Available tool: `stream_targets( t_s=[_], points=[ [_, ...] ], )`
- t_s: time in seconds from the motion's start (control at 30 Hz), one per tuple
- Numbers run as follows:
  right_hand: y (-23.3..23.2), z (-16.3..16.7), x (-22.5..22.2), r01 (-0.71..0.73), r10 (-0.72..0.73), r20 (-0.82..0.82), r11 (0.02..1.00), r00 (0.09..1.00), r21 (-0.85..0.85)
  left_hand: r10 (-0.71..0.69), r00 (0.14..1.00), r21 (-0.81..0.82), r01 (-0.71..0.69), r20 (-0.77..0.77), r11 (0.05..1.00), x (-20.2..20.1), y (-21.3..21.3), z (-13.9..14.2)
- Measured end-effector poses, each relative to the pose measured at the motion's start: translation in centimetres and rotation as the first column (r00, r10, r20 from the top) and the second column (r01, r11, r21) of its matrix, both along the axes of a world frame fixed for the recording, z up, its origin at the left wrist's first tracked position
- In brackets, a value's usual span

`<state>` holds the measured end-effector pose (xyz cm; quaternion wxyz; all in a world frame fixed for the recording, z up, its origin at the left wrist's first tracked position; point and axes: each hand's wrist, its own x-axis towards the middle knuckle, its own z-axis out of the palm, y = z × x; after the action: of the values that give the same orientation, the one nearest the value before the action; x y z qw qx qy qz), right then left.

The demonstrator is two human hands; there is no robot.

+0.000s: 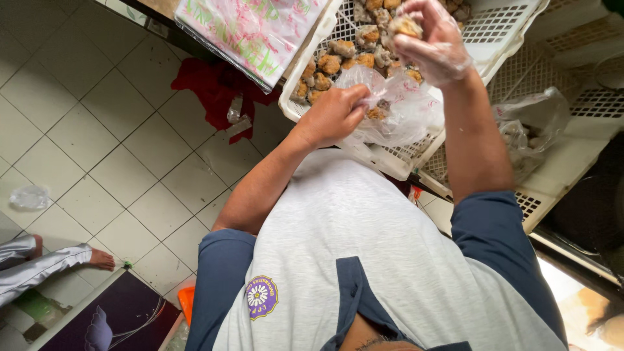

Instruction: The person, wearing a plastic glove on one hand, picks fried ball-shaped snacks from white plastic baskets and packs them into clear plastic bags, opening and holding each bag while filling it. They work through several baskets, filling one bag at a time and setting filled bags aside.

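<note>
Fried snack pinched in gloved right hand, above thin plastic bag gripped open by left hand; bagging underway, next needing a drop into the bag's mouth.

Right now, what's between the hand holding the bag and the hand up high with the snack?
In the head view, between the left hand and right hand lie the clear bag's open top and browned snack pieces in the white crate.

There is a single view, taken from the person's head and aimed steeply down over the chest of the grey shirt. It sits close to the raised hands and the white crate at the top, with the tiled floor far below on the left.
</note>
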<state>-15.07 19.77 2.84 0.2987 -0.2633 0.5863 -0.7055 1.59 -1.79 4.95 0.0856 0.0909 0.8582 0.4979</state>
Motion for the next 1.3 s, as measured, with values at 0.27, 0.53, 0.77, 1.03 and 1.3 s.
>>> stream_targets(
  t_s=[0.27,0.53,0.77,1.03,1.3],
  points=[
    [1.5,1.0,10.0,-0.159,0.256,-0.273,0.93,0.927,0.332,0.115,0.992,0.114,-0.108,-0.054,0.988,0.0,0.3,0.1],
    [2.5,0.6,3.6,0.006,0.053,-0.417,0.99,0.907,0.138,-0.173,0.981,0.048,0.178,-0.082,0.983,0.3,0.0,1.2],
    [-6.4,-4.2,-0.9,0.484,0.463,-0.793,0.629,0.396,0.609,-0.174,0.97,0.015,0.179,-0.17,0.984,0.7,0.0,2.0],
    [-6.9,-4.6,-1.1,0.381,0.523,-0.587,0.454,0.618,0.805,-0.147,0.966,-0.026,0.144,-0.211,0.989,1.0,0.0,0.8],
    [4.5,0.4,2.6,0.008,-0.007,0.139,1.0,0.99,-0.002,0.049,0.998,0.02,-0.05,0.041,0.999,0.0,0.7,-2.7]
  ],
)
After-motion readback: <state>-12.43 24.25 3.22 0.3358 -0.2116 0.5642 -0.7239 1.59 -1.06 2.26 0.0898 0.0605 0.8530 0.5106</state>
